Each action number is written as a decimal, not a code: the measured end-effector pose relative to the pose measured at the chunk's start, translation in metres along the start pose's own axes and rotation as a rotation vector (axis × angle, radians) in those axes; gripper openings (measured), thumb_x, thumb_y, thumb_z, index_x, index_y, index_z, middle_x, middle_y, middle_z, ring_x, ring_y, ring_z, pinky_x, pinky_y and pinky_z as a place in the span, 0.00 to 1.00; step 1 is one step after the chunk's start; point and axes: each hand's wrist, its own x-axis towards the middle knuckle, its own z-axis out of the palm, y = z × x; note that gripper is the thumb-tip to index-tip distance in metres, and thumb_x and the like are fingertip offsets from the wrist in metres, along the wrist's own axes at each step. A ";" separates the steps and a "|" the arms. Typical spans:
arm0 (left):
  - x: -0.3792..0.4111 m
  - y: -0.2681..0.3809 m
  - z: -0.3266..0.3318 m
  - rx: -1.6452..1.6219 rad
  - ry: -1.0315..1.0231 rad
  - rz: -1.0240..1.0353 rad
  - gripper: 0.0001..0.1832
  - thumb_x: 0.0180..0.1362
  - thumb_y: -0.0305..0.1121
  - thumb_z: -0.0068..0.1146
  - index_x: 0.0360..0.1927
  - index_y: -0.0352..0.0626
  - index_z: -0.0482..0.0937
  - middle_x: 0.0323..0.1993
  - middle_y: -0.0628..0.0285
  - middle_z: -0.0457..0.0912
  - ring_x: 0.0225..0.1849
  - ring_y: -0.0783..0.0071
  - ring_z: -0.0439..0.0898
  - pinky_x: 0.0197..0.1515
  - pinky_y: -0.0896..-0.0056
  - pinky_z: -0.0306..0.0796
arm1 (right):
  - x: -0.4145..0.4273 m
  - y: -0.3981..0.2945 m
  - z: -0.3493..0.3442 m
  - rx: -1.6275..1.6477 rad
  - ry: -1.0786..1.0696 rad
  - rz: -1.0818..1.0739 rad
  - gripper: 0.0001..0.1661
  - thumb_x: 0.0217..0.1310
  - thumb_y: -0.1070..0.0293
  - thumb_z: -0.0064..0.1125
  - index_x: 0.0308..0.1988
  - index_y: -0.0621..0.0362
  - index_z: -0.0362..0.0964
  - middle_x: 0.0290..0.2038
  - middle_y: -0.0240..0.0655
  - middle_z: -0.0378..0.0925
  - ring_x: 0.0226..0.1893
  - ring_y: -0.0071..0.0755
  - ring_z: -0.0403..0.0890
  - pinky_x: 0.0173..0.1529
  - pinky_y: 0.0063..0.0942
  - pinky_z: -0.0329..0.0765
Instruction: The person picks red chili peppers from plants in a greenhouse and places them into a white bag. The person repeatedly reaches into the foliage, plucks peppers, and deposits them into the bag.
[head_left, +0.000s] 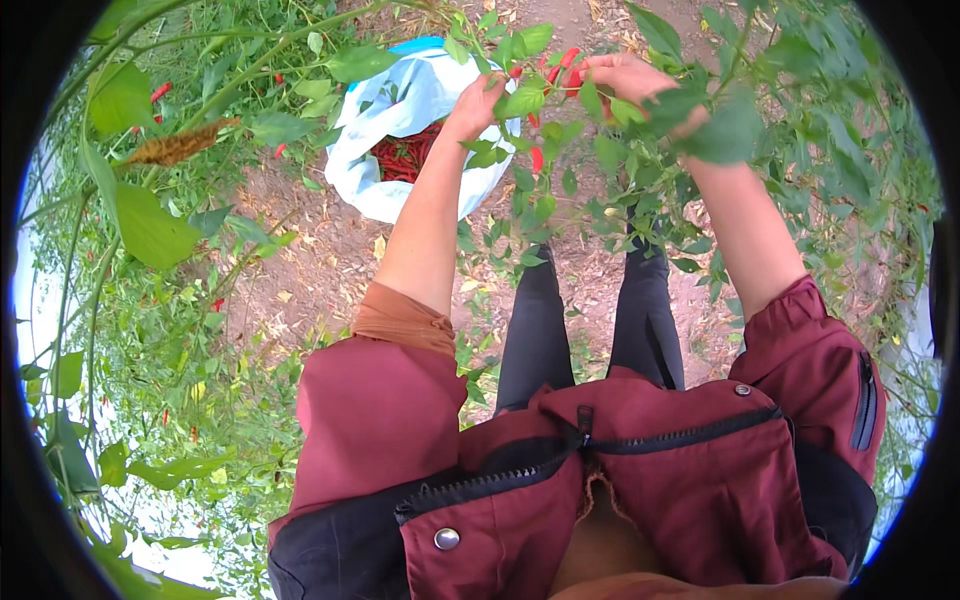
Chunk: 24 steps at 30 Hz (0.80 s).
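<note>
My left hand (476, 109) is raised above the bag, its fingers closed on a leafy chili pepper branch (525, 101). A red chili tip shows beside those fingertips. Across from it, my right hand (634, 79) pinches at a red chili pepper (574, 81) in a small cluster; leaves cover part of its fingers and wrist. Another red chili (537, 159) hangs lower on the plant. Below my left forearm, a white plastic bag (352, 161) stands with its mouth wide, and many picked red chilies (405, 157) lie inside it.
Dense chili plants (825, 135) crowd the right side, and more (187, 360) grow on the left with scattered red fruit. A brown withered leaf (180, 145) hangs close to the camera. Bare soil (292, 255) with dry leaves runs between the plants, around my legs (536, 322).
</note>
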 end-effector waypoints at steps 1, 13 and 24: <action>-0.002 0.009 0.003 -0.108 0.044 -0.070 0.21 0.56 0.41 0.42 0.48 0.38 0.63 0.32 0.58 0.73 0.30 0.67 0.75 0.30 0.70 0.69 | -0.005 -0.002 0.006 0.051 0.001 0.040 0.15 0.53 0.63 0.45 0.38 0.58 0.70 0.24 0.28 0.72 0.19 0.17 0.68 0.22 0.14 0.65; -0.018 0.026 0.034 -0.854 0.231 -0.041 0.15 0.54 0.34 0.47 0.43 0.37 0.67 0.31 0.59 0.74 0.28 0.71 0.74 0.26 0.74 0.69 | -0.044 0.034 0.053 -0.121 0.169 0.099 0.10 0.52 0.65 0.54 0.35 0.56 0.68 0.24 0.25 0.72 0.25 0.17 0.71 0.28 0.16 0.70; -0.037 0.032 0.035 -0.744 0.403 -0.112 0.08 0.49 0.21 0.49 0.34 0.33 0.68 0.28 0.56 0.76 0.27 0.70 0.75 0.28 0.72 0.70 | -0.083 -0.001 0.107 -1.010 0.017 -0.618 0.05 0.49 0.71 0.52 0.29 0.60 0.68 0.24 0.37 0.70 0.24 0.29 0.73 0.29 0.26 0.69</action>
